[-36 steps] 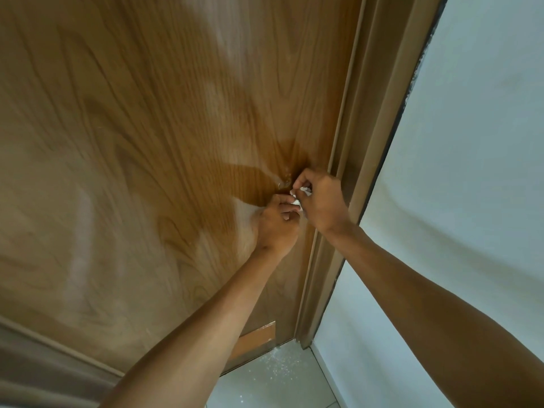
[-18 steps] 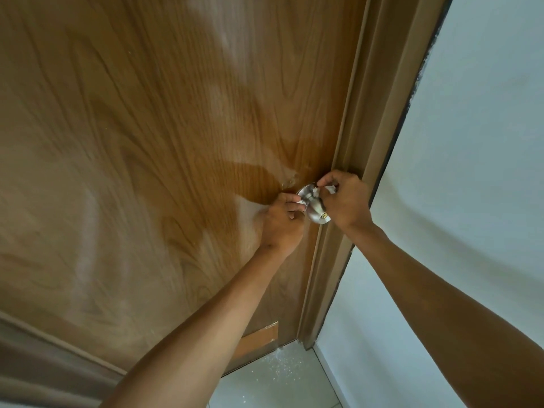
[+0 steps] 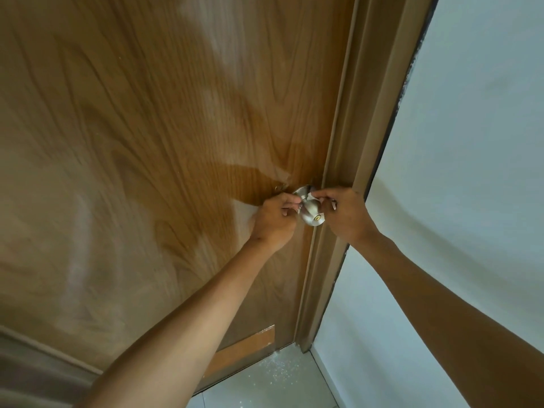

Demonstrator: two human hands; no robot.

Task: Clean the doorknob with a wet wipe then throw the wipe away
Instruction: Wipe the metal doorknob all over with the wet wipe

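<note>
Both hands are pinching a white wipe (image 3: 309, 196) wrapped behind the shiny doorknob (image 3: 312, 214). The left hand (image 3: 273, 220) and right hand (image 3: 347, 214) are each closing fingers on one end of it, on the brown door (image 3: 147, 142).

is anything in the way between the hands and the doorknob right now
Nothing visible. The left hand and right hand flank the doorknob, pinching a white wipe against its neck. Only the wipe lies between fingers and metal.
</note>
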